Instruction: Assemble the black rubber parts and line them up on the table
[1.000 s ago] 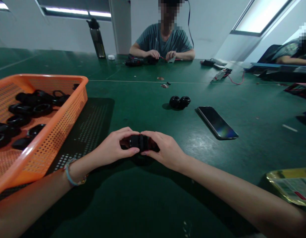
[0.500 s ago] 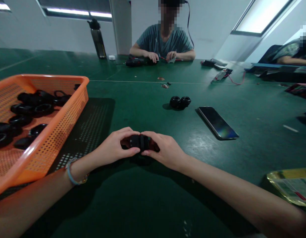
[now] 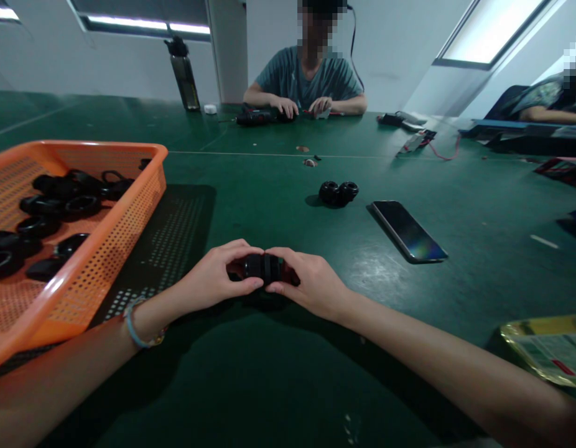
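Black and ridged, a small plastic fitting (image 3: 264,267) is pinched from both ends just above the green table (image 3: 278,386): the left hand (image 3: 212,278) closes its grip on the left end, the right hand (image 3: 311,283) on the right end, fingertips nearly meeting over it. Left of the fitting stands an orange basket (image 3: 106,249) of black rings; beyond it lie two joined black fittings (image 3: 338,191), with a phone (image 3: 408,230) just beside them.
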`<state>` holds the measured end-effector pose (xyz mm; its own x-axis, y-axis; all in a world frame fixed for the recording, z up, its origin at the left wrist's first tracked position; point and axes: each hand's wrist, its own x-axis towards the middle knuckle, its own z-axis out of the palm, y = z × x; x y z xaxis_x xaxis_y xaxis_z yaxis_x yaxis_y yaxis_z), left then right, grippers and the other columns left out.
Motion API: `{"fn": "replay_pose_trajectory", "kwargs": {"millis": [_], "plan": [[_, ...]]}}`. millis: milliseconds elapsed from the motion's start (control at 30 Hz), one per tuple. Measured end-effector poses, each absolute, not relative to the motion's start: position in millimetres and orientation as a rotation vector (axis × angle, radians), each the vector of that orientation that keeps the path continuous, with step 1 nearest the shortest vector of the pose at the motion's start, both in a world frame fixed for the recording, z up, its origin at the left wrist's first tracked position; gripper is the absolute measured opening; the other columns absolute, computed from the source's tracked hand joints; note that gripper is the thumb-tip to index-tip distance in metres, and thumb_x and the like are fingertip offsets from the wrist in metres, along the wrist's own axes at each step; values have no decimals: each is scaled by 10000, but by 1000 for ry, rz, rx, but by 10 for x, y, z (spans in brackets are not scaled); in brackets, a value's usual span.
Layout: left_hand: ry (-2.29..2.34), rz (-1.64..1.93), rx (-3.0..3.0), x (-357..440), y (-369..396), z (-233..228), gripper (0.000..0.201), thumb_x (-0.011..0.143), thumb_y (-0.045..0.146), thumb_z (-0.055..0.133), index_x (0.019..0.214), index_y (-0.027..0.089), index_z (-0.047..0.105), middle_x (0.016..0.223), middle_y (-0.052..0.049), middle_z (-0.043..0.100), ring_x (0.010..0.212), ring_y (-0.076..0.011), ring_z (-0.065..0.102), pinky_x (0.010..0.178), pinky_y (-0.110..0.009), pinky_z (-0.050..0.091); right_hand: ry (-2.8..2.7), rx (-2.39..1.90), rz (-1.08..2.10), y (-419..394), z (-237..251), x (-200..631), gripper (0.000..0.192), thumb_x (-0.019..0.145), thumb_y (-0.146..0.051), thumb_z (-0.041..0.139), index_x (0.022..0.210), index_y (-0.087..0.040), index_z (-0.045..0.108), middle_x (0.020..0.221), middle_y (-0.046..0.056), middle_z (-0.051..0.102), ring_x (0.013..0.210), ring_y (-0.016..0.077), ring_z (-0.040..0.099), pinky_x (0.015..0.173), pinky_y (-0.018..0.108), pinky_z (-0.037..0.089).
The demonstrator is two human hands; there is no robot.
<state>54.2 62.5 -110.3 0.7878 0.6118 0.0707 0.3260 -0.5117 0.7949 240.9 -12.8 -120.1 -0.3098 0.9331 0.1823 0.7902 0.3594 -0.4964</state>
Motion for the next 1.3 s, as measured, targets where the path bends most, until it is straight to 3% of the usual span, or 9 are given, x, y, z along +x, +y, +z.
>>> {"fn": "replay_pose_trajectory", "kwargs": {"millis": [1300], "plan": [[695, 443, 2089, 554, 616, -1098, 317, 697, 341, 610, 948, 147, 606, 857, -13, 523, 662, -119, 524, 573, -220, 453, -2217, -1434, 191, -117, -1296, 2426, 489, 842, -453, 543, 1176, -97, 541, 867, 98, 708, 717, 186, 661, 606, 275, 485]]}}
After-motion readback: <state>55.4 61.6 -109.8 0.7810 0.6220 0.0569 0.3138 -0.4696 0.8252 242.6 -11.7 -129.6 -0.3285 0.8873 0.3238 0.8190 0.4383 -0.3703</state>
